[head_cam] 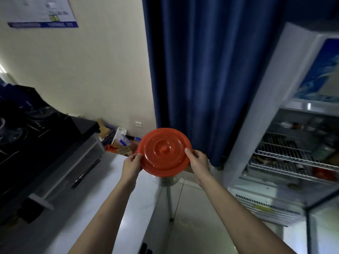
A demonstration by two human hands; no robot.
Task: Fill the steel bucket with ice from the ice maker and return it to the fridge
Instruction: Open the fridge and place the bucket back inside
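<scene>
Steel bucket [169,178]: only a pale, rounded sliver of it shows in the head view, directly under the round orange plastic lid [164,151] with raised rings and a small centre knob; the lid hides the rest, so its contents cannot be seen. It appears to stand at the far right corner of the white counter [102,204], though the contact is hidden. The left hand [131,165] grips the lid's left edge and the right hand [198,161] grips its right edge, thumbs on top, the other fingers hidden beneath. Whether the lid sits fully on the bucket or just above it cannot be told. At right, the white fridge [271,110] stands open, its wire shelves [286,160] holding blurred items; its right side is cut off. A dark blue curtain [211,70] hangs behind. At left, a black appliance [36,136] is too dark to make out.
</scene>
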